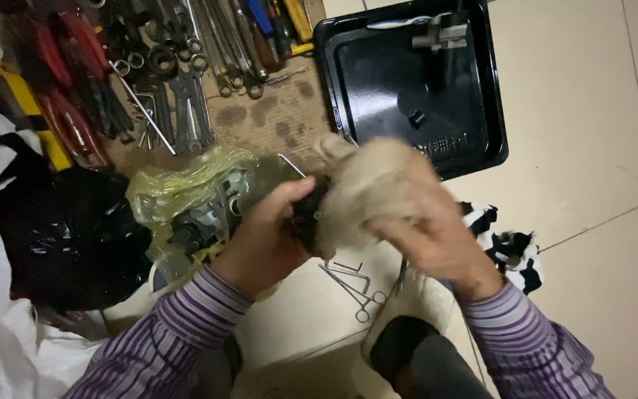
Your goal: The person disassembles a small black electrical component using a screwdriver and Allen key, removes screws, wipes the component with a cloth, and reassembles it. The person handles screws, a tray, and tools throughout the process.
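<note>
Both hands at work rubbing a dark part with a pale rag, over the tiled floor.

The left hand (263,236) has its fingers wrapped around a small dark part (306,216), and the right hand (437,240) presses a beige rag (371,188) against it, fingers bunched in the cloth; the rag is blurred, so the wiping looks under way, and how clean the part is I cannot tell. Just beside the left hand a yellow plastic bag (186,192) lies open with more metal pieces inside, seemingly not yet handled. The black tray (481,111) toward the far edge of the floor holds only a grey fitting (441,33) and a small dark bit, so little appears set aside as finished. Forceps (356,284) lie on the floor below the hands, spanners (186,81) on the cardboard at the far left.
</note>
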